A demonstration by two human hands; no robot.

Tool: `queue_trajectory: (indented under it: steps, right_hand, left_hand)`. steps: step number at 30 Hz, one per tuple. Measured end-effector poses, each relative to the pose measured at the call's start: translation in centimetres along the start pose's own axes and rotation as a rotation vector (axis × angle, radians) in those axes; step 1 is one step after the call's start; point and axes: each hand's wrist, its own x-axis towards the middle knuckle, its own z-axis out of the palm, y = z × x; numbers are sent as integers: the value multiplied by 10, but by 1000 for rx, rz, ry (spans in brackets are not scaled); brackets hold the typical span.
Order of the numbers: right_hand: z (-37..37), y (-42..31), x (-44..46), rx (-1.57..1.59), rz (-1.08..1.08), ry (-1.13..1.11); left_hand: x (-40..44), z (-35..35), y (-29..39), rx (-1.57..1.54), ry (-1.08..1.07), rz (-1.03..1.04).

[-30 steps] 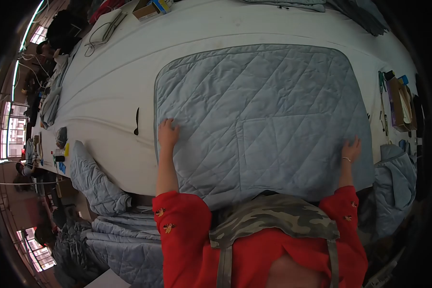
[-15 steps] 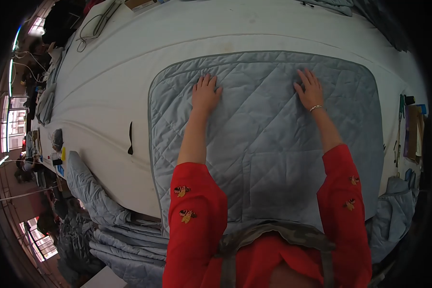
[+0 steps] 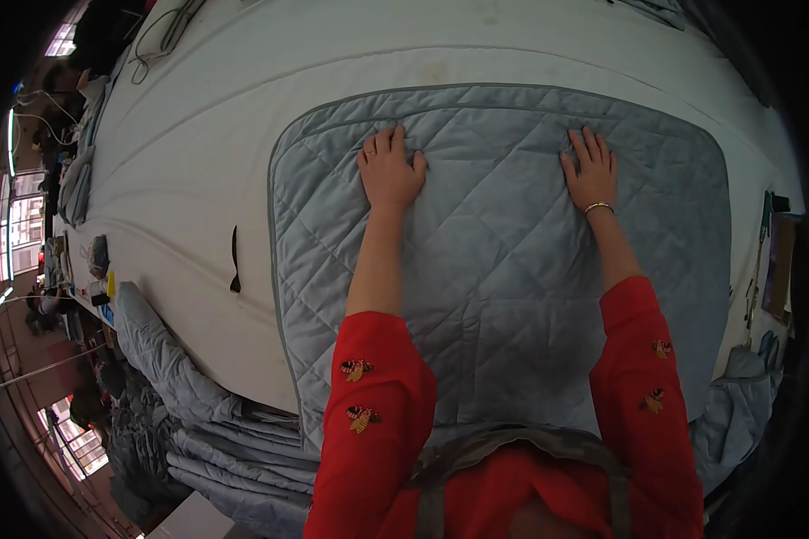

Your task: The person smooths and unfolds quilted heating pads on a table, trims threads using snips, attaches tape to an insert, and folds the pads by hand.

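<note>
On grey quilted panel [image 3: 512, 234]: left hand [image 3: 392, 175], right hand [image 3: 593, 175] both flat, fingers [image 3: 383, 144] apart.

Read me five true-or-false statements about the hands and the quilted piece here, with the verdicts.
1. The left hand and right hand both rest on the quilted piece. True.
2. The right hand is clenched in a fist. False: its fingers are extended.
3. A bracelet circles the right wrist. True.
4. The slim dark object lies on the quilted piece. False: the slim dark object lies on the white surface, left of the piece.
5. Insect-shaped patches decorate the red sleeves. True.
</note>
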Motion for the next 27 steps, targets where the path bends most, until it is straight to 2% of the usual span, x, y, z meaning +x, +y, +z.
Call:
queue_trajectory:
  steps: [10,27]
  right_hand:
    - [2,0,0,15,1,14]
    - [6,1,0,37,-8,38]
  left_hand:
    - [0,4,-1,-8,54,43]
    - [1,8,-1,-10,30,24]
